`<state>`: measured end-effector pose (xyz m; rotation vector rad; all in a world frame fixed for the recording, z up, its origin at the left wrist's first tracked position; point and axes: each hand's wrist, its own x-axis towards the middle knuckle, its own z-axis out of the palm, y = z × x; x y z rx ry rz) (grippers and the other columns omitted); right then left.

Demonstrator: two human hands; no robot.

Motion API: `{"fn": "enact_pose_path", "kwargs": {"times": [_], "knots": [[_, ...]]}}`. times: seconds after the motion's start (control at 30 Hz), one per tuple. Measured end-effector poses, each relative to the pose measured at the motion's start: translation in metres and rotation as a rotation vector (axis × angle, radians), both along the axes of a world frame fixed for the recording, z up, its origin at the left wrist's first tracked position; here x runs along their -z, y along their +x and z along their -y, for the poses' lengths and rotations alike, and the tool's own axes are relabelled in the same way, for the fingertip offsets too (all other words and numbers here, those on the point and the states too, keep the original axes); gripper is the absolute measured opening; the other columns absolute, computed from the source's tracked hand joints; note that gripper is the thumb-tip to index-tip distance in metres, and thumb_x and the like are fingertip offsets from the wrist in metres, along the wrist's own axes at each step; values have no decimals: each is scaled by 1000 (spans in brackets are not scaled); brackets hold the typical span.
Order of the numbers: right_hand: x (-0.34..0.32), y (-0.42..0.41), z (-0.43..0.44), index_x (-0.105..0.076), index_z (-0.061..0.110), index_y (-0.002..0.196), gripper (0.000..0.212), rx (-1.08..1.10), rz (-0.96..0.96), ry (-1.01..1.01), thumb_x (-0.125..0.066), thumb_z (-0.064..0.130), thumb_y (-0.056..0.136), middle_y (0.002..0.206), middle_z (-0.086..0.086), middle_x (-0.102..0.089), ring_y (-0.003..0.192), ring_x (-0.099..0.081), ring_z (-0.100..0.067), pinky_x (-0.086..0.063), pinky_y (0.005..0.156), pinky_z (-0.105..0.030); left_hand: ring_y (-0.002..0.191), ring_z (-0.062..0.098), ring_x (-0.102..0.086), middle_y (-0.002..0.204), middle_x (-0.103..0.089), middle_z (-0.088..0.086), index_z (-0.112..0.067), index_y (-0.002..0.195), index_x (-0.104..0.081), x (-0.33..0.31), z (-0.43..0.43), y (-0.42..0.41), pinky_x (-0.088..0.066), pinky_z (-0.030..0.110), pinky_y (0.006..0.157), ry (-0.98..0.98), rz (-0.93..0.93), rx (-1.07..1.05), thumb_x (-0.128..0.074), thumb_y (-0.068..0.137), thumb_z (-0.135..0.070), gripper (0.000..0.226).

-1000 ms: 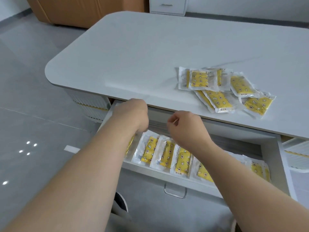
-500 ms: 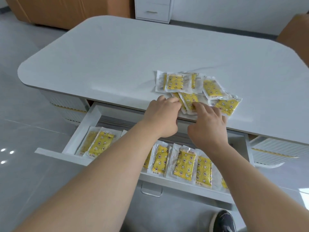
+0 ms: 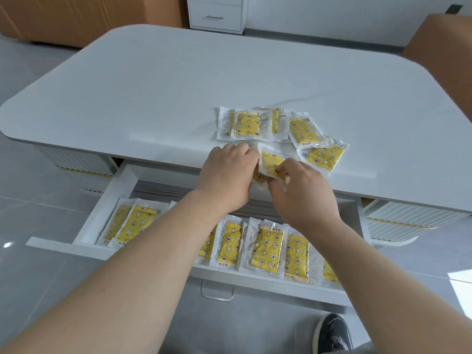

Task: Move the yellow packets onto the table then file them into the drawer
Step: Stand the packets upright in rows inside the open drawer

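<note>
**A:** What was the right hand (image 3: 301, 192) doing?

**B:** Its thumb and fingertips pinched the near end of a packet (image 3: 272, 160), which lay tilted at the near edge of the tabletop (image 3: 153, 85).

**A:** And the left hand (image 3: 227, 175)?

**B:** It was just beside the right one, knuckles up, with its fingers curled round a second packet (image 3: 256, 177). Only a sliver of yellow and some clear wrapper showed under the hand.

**A:** Where were the other packets?

**B:** Just beyond both hands a loose pile (image 3: 246, 123) lay overlapping on the tabletop. Part of it was past the left fingertips and part past the right hand.

**A:** And nearer than the hands?

**B:** Under the wrists the drawer (image 3: 112, 200) stood open. A row (image 3: 267, 247) of packets lay overlapping inside it, below the two forearms, and two more lay at the end left of the left arm. A handle (image 3: 217, 293) hung on the drawer's front. A dark shoe (image 3: 332, 333) showed on the floor (image 3: 38, 175) beside the right forearm.
</note>
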<state>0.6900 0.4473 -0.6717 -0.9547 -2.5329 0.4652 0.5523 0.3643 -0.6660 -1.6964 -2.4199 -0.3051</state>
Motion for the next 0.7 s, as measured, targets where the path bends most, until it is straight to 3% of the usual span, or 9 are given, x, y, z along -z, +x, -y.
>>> {"fn": "enact_pose_path", "kwargs": {"times": [0.13, 0.2, 0.27, 0.37, 0.43, 0.5, 0.57, 0.63, 0.7], "knots": [[-9, -3, 0, -55, 19, 112, 17, 118, -159, -105, -46, 31, 105, 78, 1, -62, 69, -56, -24, -44, 54, -33, 104, 23, -51, 103, -51, -1, -25, 117, -70, 2, -1, -2, -31, 30, 78, -29, -19, 0, -69, 86, -20, 31], [-11, -4, -3, -53, 19, 108, 13, 176, -227, -153, -44, 28, 106, 73, 6, -56, 68, -54, -22, -36, 51, -28, 104, 24, -54, 108, -55, -1, -26, 122, -71, -1, 1, -4, -43, 33, 78, -23, 43, 38, -67, 90, -22, 33], [-12, -4, -5, -56, 19, 99, 10, 228, -337, -174, -51, 26, 104, 83, 7, -54, 83, -55, -25, -35, 59, -30, 102, 23, -60, 116, -59, -5, -27, 122, -72, -8, 6, -7, -52, 37, 80, 19, 148, 58, -66, 93, -25, 30], [-15, -3, -5, -75, 18, 108, 17, 285, -473, -107, -65, 27, 98, 99, 5, -47, 98, -47, -19, -39, 90, -30, 95, 20, -66, 112, -70, -8, -27, 113, -77, -18, 13, -15, -55, 37, 79, 120, 222, 48, -65, 95, -28, 21], [-18, -3, -3, -79, 21, 105, 15, 233, -514, -26, -67, 26, 97, 77, 8, -43, 81, -43, -17, -39, 82, -35, 76, 10, -71, 97, -75, -8, -28, 109, -78, -24, 19, -21, -55, 29, 71, 200, 399, -7, -68, 94, -30, 18], [-21, -5, 2, -80, 20, 95, 14, 145, -561, 58, -67, 24, 97, 55, 13, -29, 60, -33, -13, -32, 69, -32, 60, 2, -71, 88, -75, -11, -26, 104, -79, -30, 26, -25, -57, 27, 65, 282, 662, -57, -72, 92, -29, 14], [-22, -8, 8, -81, 22, 98, 15, 112, -614, 98, -66, 23, 97, 47, 11, -24, 54, -28, -10, -28, 64, -30, 67, 4, -73, 82, -76, -10, -22, 98, -79, -35, 31, -30, -62, 36, 70, 351, 776, -73, -74, 90, -27, 11], [-23, -11, 17, -79, 25, 109, 18, 89, -635, 85, -65, 23, 97, 48, 12, -41, 55, -38, -15, -38, 65, -33, 76, 14, -76, 82, -78, -2, -13, 95, -80, -41, 36, -37, -62, 43, 78, 402, 865, -78, -74, 89, -34, 23], [-25, -13, 24, -76, 26, 116, 22, 41, -634, 23, -64, 21, 97, 63, 2, -66, 68, -54, -19, -48, 76, -38, 80, 27, -77, 84, -77, 13, -1, 93, -77, -49, 42, -43, -62, 46, 79, 487, 1098, -102, -71, 89, -44, 44]]}}
